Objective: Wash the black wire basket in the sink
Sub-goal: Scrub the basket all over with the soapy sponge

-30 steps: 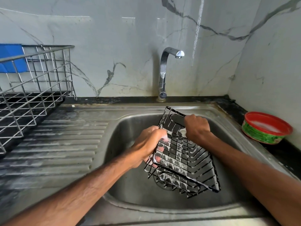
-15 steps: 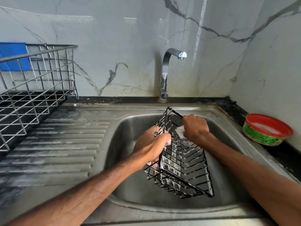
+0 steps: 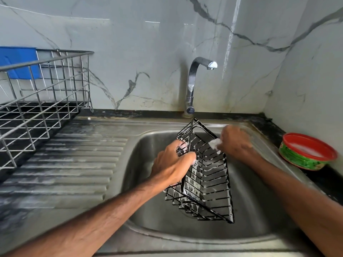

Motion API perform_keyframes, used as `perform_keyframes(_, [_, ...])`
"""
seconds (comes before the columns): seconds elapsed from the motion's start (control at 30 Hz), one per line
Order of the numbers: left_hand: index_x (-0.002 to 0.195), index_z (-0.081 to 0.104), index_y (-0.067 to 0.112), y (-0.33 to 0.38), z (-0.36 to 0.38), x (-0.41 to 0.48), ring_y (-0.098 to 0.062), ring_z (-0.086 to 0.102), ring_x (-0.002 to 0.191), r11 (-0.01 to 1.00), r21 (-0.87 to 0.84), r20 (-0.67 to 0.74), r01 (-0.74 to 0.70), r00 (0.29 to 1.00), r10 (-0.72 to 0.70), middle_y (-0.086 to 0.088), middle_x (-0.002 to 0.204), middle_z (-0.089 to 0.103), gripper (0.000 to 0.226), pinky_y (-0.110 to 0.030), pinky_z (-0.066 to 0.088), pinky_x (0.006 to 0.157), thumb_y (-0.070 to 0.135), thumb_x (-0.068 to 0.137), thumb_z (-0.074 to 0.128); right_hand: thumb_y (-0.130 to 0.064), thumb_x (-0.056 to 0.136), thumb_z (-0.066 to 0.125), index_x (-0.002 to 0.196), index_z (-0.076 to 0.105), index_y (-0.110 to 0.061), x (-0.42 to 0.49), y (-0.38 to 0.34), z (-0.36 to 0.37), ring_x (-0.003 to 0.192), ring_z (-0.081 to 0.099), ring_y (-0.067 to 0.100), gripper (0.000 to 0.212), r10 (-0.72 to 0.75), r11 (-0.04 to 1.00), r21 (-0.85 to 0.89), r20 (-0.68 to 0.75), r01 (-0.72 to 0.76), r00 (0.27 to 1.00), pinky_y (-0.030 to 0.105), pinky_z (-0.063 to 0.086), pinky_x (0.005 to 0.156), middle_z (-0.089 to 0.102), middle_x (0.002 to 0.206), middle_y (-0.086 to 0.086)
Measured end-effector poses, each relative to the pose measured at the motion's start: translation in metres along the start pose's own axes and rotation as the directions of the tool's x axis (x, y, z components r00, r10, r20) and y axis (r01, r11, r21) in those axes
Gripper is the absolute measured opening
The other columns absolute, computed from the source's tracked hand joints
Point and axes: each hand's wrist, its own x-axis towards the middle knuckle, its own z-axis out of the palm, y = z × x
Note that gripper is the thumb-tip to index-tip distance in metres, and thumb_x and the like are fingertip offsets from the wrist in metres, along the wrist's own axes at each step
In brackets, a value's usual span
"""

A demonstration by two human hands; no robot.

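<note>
Head camera: the black wire basket [image 3: 207,175] stands tilted on end inside the sink [image 3: 137,156], suds on its wires. Left hand [image 3: 172,164], at 9 o'clock of it, has its fingers clamped round the rim wire. Right hand [image 3: 235,141], at 1 o'clock, pinches a white pad [image 3: 214,144] against the upper wires. A green tub [image 3: 306,154] sits on the desk at 3 o'clock.

Steel sink [image 3: 157,127] is set into a dark counter [image 3: 323,178], with the basin right in front of the tap [image 3: 191,86]. The ribbed drainboard [image 3: 74,164] left of the tap looks streaky. Further left is a wire rack [image 3: 46,61]. Right of the tap, a green tub [image 3: 304,156] with a red rim sits on the counter.
</note>
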Motion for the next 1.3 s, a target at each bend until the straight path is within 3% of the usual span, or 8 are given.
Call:
perform_keyframes(0.1, [0.143, 0.048, 0.038, -0.002, 0.003, 0.0, -0.026, 0.07, 0.093, 0.999, 0.049, -0.011, -0.006, 1.0, 0.007, -0.011, 0.107, 0.076, 0.082, -0.036, 0.051, 0.09, 0.059, 0.063, 0.053, -0.032, 0.063, 0.093, 0.074, 0.069, -0.013, -0.003, 0.0, 0.011, 0.068, 0.069, 0.02, 0.033, 0.0, 0.992, 0.126, 0.173, -0.022, 0.985, 0.035, 0.061, 0.069, 0.075, 0.089, 0.004])
perform_keyframes(0.33, [0.15, 0.039, 0.036, -0.003, 0.002, 0.002, -0.025, 0.072, 0.092, 0.997, 0.046, -0.02, -0.06, 0.998, 0.061, -0.007, 0.092, 0.077, 0.087, -0.045, 0.054, 0.097, 0.058, 0.067, 0.051, -0.033, 0.078, 0.082, 0.08, 0.074, -0.015, 0.004, 0.013, -0.004, 0.066, 0.065, 0.023, 0.02, 0.09, 0.974, 0.22, -0.149, -0.056, 0.985, 0.026, 0.044, 0.057, 0.069, 0.071, 0.005])
perform_keyframes(0.47, [0.139, 0.041, 0.039, -0.004, -0.004, 0.003, -0.017, 0.071, 0.067, 0.996, 0.057, 0.003, -0.073, 0.997, 0.073, 0.007, 0.063, 0.066, 0.072, -0.035, 0.057, 0.08, 0.051, 0.069, 0.05, -0.025, 0.081, 0.078, 0.079, 0.074, -0.015, 0.001, 0.012, 0.0, 0.056, 0.058, 0.016, 0.011, 0.115, 0.952, 0.302, -0.19, -0.054, 0.975, 0.019, 0.034, 0.046, 0.063, 0.064, 0.001])
perform_keyframes(0.63, [0.131, 0.034, 0.041, -0.011, -0.008, 0.007, -0.027, 0.073, 0.082, 1.0, 0.005, 0.133, -0.015, 0.991, 0.014, -0.002, 0.087, 0.069, 0.068, -0.046, 0.057, 0.086, 0.047, 0.067, 0.053, -0.005, 0.085, 0.077, 0.076, 0.065, -0.004, 0.0, 0.02, 0.01, 0.057, 0.073, 0.027, 0.015, 0.18, 0.671, 0.738, -0.066, -0.074, 0.981, 0.049, 0.062, 0.056, 0.072, 0.062, 0.01])
perform_keyframes(0.73, [0.139, 0.022, 0.03, -0.012, -0.005, 0.008, -0.021, 0.063, 0.083, 0.999, -0.043, 0.234, 0.033, 0.972, -0.022, -0.003, 0.1, 0.061, 0.068, -0.035, 0.056, 0.076, 0.032, 0.083, 0.061, -0.004, 0.087, 0.077, 0.077, 0.063, -0.003, -0.004, 0.019, 0.006, 0.052, 0.071, 0.027, 0.017, 0.198, 0.6, 0.799, -0.101, -0.039, 0.975, 0.046, 0.061, 0.051, 0.071, 0.06, 0.01])
perform_keyframes(0.97, [0.15, 0.01, 0.017, -0.018, -0.007, 0.016, -0.013, 0.053, 0.098, 0.963, -0.083, 0.273, 0.255, 0.936, -0.224, -0.003, 0.133, 0.037, 0.094, -0.046, 0.057, 0.087, 0.018, 0.079, 0.071, -0.008, 0.084, 0.08, 0.077, 0.067, -0.006, -0.014, 0.004, -0.005, 0.051, 0.071, 0.023, 0.015, 0.167, 0.587, 0.809, -0.176, 0.045, 0.97, 0.028, 0.053, 0.042, 0.072, 0.061, 0.006])
perform_keyframes(1.1, [0.113, 0.063, 0.006, -0.026, -0.011, 0.025, -0.021, 0.059, 0.106, 0.952, -0.071, 0.253, 0.296, 0.929, -0.27, -0.004, 0.118, 0.059, 0.038, -0.047, 0.058, 0.092, 0.013, 0.076, 0.069, -0.005, 0.084, 0.079, 0.08, 0.068, -0.007, -0.018, -0.005, -0.008, 0.05, 0.069, 0.012, 0.011, 0.107, 0.598, 0.798, -0.175, 0.078, 0.979, 0.022, 0.053, 0.044, 0.073, 0.066, 0.005])
perform_keyframes(1.3, [0.12, 0.048, 0.018, -0.035, -0.01, 0.033, -0.021, 0.06, 0.096, 0.949, -0.112, 0.219, 0.295, 0.939, -0.266, -0.006, 0.108, 0.056, 0.047, -0.036, 0.054, 0.08, 0.023, 0.079, 0.07, -0.004, 0.082, 0.081, 0.08, 0.069, -0.005, -0.02, -0.007, -0.011, 0.054, 0.071, 0.021, 0.012, 0.079, 0.585, 0.809, -0.134, 0.063, 0.988, 0.033, 0.06, 0.049, 0.073, 0.063, 0.005])
